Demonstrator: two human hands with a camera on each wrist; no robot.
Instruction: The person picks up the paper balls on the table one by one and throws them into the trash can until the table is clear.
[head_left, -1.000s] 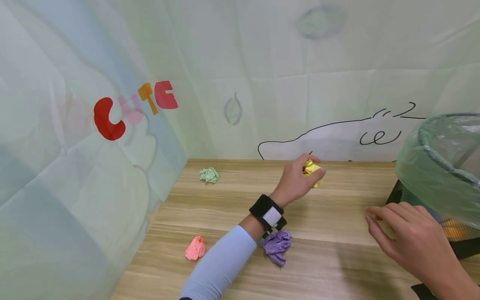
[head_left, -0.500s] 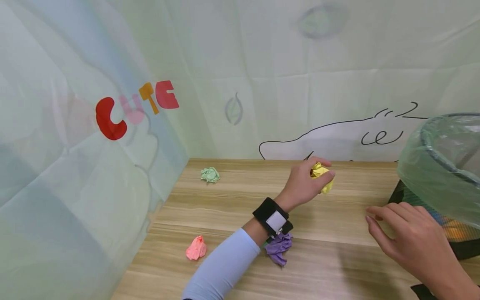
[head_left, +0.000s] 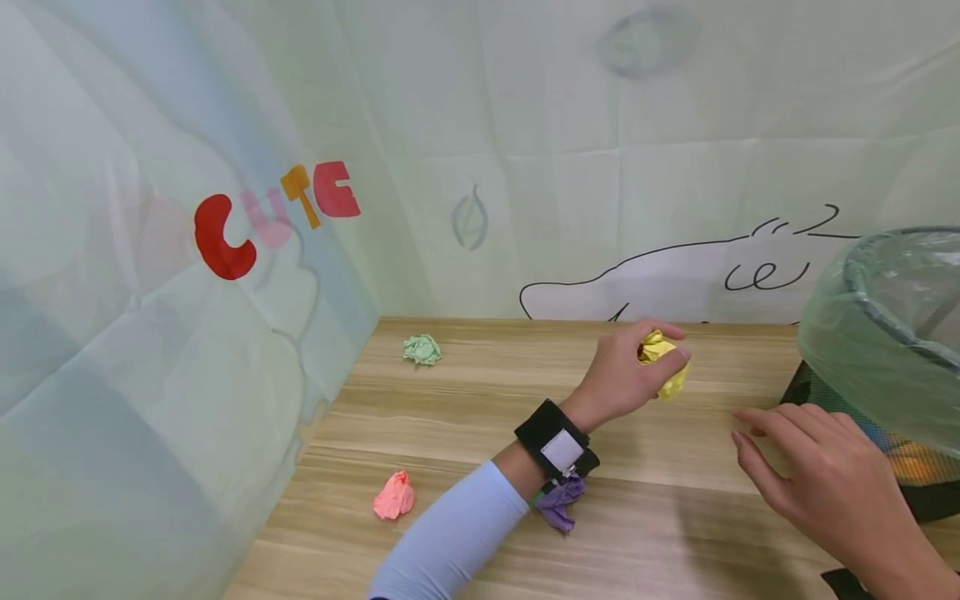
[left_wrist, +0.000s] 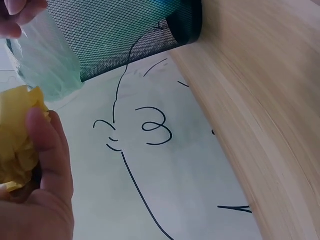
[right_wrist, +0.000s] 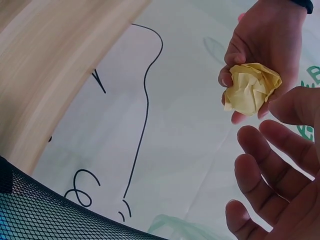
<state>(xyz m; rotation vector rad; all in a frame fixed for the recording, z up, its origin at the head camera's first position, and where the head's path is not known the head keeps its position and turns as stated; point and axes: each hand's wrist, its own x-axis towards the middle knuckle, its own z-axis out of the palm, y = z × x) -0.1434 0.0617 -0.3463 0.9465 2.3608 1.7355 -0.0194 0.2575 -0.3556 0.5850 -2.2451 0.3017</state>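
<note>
My left hand (head_left: 626,371) grips a crumpled ball of yellow paper (head_left: 664,363) between thumb and fingers, raised over the back of the wooden table. In the right wrist view the same yellow paper ball (right_wrist: 251,89) fills that palm, with fingers curled round it. My right hand (head_left: 821,467) hovers at the right, fingers loosely bent and holding nothing, just in front of the mesh bin (head_left: 862,421). A green plastic bag (head_left: 840,333) lines this bin and folds over its rim. Crumpled purple paper (head_left: 558,507) lies partly hidden beneath my left wrist.
A pale green paper ball (head_left: 422,350) lies at the table's back left, and a pink one (head_left: 393,496) nearer the front. A printed cloth backdrop (head_left: 487,167) rises along the left and back edges. Orange and blue things show through the bin's mesh.
My left hand has moved right and slightly nearer with the yellow paper ball, toward the right hand. Its wrist now covers more of the purple paper. The right hand has stayed put.
</note>
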